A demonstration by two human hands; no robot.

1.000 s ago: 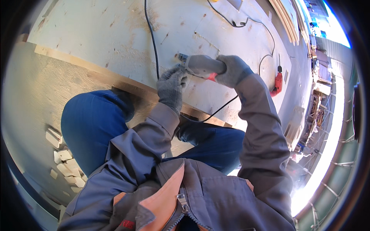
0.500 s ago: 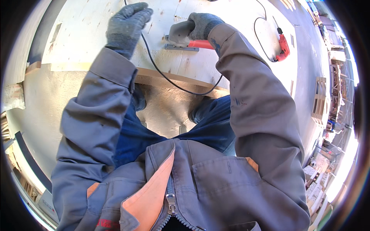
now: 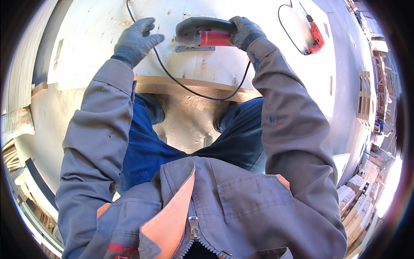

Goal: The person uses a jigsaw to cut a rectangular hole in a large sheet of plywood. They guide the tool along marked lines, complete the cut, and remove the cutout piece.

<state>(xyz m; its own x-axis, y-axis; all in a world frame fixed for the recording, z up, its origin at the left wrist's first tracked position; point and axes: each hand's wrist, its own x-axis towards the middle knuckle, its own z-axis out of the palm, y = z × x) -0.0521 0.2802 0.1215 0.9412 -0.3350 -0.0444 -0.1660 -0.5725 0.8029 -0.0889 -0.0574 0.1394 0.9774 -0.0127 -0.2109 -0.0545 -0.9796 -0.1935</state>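
A pale board (image 3: 90,47) bears a red drill (image 3: 316,39), black cord (image 3: 160,61) — and, apparently, a jigsaw (image 3: 202,30).

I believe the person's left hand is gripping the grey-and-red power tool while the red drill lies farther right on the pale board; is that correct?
Not quite: the head view shows the right hand gripping the grey-and-red power tool. The red drill does lie farther right on the pale board.

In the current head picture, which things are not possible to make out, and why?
Head view, now:
Underside of the red and grey power tool: hidden by its own body.
Some fingertips of the right hand: hidden by the tool's handle.
Far end of the black cord: cut off by the picture's upper edge.
Wood pieces at lower right: too small and bent to count.
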